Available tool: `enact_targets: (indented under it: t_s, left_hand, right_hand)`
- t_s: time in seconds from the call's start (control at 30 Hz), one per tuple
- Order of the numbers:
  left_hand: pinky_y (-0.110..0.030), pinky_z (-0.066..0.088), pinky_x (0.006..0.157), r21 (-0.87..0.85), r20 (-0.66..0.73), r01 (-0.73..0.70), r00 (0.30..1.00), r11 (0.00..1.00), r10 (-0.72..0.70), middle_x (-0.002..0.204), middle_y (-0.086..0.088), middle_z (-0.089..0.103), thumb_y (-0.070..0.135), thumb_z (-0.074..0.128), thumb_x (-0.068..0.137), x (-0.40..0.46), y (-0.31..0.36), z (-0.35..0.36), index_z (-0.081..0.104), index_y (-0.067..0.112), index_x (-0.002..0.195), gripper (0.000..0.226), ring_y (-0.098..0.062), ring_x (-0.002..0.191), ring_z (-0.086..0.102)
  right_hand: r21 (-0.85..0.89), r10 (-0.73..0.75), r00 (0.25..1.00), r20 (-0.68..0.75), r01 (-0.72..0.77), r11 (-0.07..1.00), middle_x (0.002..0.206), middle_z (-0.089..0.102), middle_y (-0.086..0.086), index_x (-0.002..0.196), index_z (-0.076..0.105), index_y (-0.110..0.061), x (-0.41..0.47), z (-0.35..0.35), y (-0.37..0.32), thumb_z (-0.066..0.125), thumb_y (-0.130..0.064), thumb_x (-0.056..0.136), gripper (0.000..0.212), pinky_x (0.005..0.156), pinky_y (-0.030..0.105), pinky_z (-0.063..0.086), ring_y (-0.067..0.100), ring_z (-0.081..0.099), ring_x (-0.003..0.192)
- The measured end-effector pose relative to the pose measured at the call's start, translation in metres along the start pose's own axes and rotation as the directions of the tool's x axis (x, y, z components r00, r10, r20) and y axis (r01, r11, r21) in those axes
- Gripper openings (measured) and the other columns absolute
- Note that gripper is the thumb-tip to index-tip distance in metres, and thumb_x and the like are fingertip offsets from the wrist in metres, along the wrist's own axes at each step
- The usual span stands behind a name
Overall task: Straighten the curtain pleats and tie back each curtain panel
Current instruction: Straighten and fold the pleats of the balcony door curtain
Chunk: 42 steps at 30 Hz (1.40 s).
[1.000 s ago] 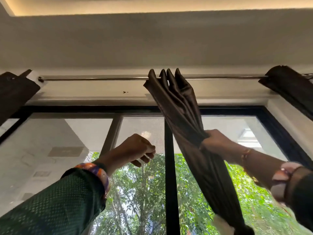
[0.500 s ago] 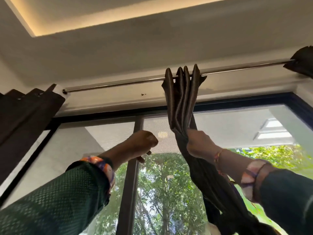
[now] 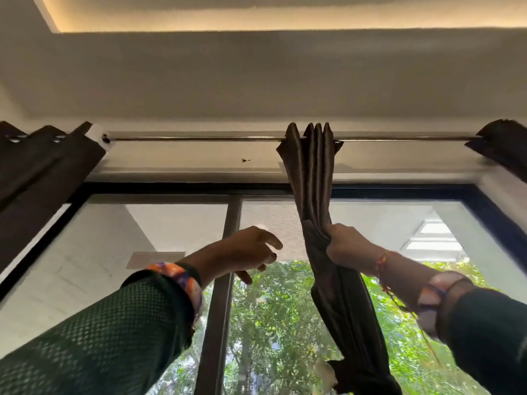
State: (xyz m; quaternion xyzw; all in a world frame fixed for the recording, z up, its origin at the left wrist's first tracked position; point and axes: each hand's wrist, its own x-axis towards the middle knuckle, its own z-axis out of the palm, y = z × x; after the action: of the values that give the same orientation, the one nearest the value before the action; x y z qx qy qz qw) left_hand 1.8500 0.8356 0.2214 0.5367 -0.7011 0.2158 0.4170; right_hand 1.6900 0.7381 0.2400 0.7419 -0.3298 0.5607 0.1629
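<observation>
A dark brown curtain panel (image 3: 312, 172) hangs bunched into tight pleats from the metal rod (image 3: 194, 138), right of the window's middle. My right hand (image 3: 346, 246) grips the gathered fabric a short way below the rod, and the cloth falls away under it to the lower right. My left hand (image 3: 251, 249) is raised just left of the panel with its fingers spread loosely, holding nothing and not touching the cloth. Another dark panel (image 3: 40, 166) is bunched at the rod's left end, and a third (image 3: 504, 143) at the right end.
A black-framed window (image 3: 228, 189) with a vertical mullion (image 3: 219, 323) fills the wall behind the curtains, with green trees outside. Above is a white ceiling with a lit recess (image 3: 256, 21).
My left hand has opened from a loose curl and shifted right toward the middle panel. The camera has levelled, so the rod looks horizontal. My right hand keeps its grip on the fabric.
</observation>
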Motion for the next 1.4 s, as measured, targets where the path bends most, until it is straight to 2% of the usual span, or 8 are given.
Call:
enact_targets:
  t_s: [0.2,0.4,0.53,0.63,0.77,0.93,1.13,1.4]
  left_hand:
    - [-0.021,0.052,0.044,0.317,0.048,-0.072,0.997,0.946,0.06,0.085,-0.003,0.066,0.006,0.052,0.088,-0.004,-0.01,-0.002,0.069,0.01,0.106,0.025,-0.01,0.055,0.057]
    - [-0.032,0.054,0.077,0.504,0.058,-0.155,0.988,0.85,0.146,0.099,-0.013,0.069,0.008,0.048,0.087,-0.007,-0.029,-0.002,0.068,0.001,0.094,0.022,-0.023,0.081,0.063]
    - [-0.03,0.047,0.089,0.487,0.106,-0.165,0.986,0.858,0.13,0.115,-0.009,0.065,0.014,0.04,0.095,-0.023,-0.041,0.001,0.064,0.004,0.109,0.03,-0.026,0.107,0.059]
    - [-0.023,0.05,0.079,0.52,0.148,-0.166,0.984,0.838,0.103,0.103,-0.008,0.07,0.013,0.051,0.09,-0.043,-0.063,-0.01,0.07,0.008,0.101,0.023,-0.021,0.092,0.065]
    - [-0.018,0.05,0.057,0.525,0.162,-0.038,0.985,0.85,-0.056,0.085,-0.01,0.073,0.013,0.054,0.086,-0.078,-0.108,-0.044,0.071,0.004,0.089,0.02,-0.022,0.07,0.069]
    - [-0.019,0.047,0.041,0.536,0.048,0.238,0.949,0.81,-0.311,0.067,0.003,0.065,0.01,0.053,0.087,-0.139,-0.176,-0.102,0.069,0.008,0.086,0.016,-0.009,0.051,0.059]
    - [-0.019,0.046,0.041,0.585,-0.108,0.48,0.845,0.653,-0.524,0.072,-0.001,0.066,0.013,0.052,0.09,-0.201,-0.236,-0.173,0.062,0.014,0.081,0.014,-0.011,0.054,0.059]
    - [-0.017,0.043,0.039,0.69,-0.231,0.611,0.693,0.387,-0.683,0.07,-0.001,0.067,0.014,0.054,0.09,-0.239,-0.315,-0.234,0.063,0.014,0.079,0.014,-0.012,0.055,0.062]
  right_hand:
    - [-0.029,0.135,0.988,-0.079,-0.138,0.99,0.119,0.059,0.022,0.117,0.052,0.001,-0.016,-0.004,0.014,0.046,0.0,0.084,0.034,0.075,0.027,0.04,0.036,0.055,0.112]
    - [-0.118,0.243,0.965,-0.095,-0.253,0.96,0.129,0.049,0.026,0.138,0.021,0.005,-0.038,0.009,-0.001,0.048,-0.006,0.086,0.059,0.093,0.04,0.043,0.041,0.05,0.118]
    - [-0.481,-0.03,0.988,-0.154,-0.049,0.875,0.12,0.058,0.013,0.126,0.042,-0.009,-0.063,0.025,-0.039,0.048,-0.01,0.087,0.04,0.085,0.037,0.046,0.035,0.059,0.11]
    - [-0.552,-0.206,0.978,-0.04,0.151,0.82,0.117,0.06,0.011,0.112,0.056,-0.011,-0.073,0.038,-0.076,0.046,-0.011,0.089,0.026,0.084,0.036,0.046,0.033,0.06,0.108]
    - [-0.289,-0.226,0.971,0.081,0.24,0.927,0.105,0.065,0.013,0.102,0.061,-0.01,-0.079,0.071,-0.135,0.05,-0.016,0.086,0.02,0.076,0.032,0.045,0.034,0.063,0.099]
    - [0.13,-0.286,0.919,0.27,0.26,0.957,0.071,0.071,0.004,0.073,0.066,-0.005,-0.082,0.131,-0.203,0.047,-0.008,0.078,0.02,0.054,0.025,0.052,0.02,0.069,0.055]
    - [0.411,-0.423,0.805,0.416,0.248,0.877,0.077,0.075,0.006,0.082,0.07,0.0,-0.098,0.217,-0.28,0.046,-0.008,0.081,0.026,0.062,0.037,0.06,0.023,0.072,0.061]
    - [0.626,-0.596,0.684,0.421,0.256,0.736,0.078,0.074,0.007,0.088,0.068,0.003,-0.092,0.316,-0.367,0.046,-0.008,0.082,0.026,0.047,0.025,0.053,0.025,0.069,0.058]
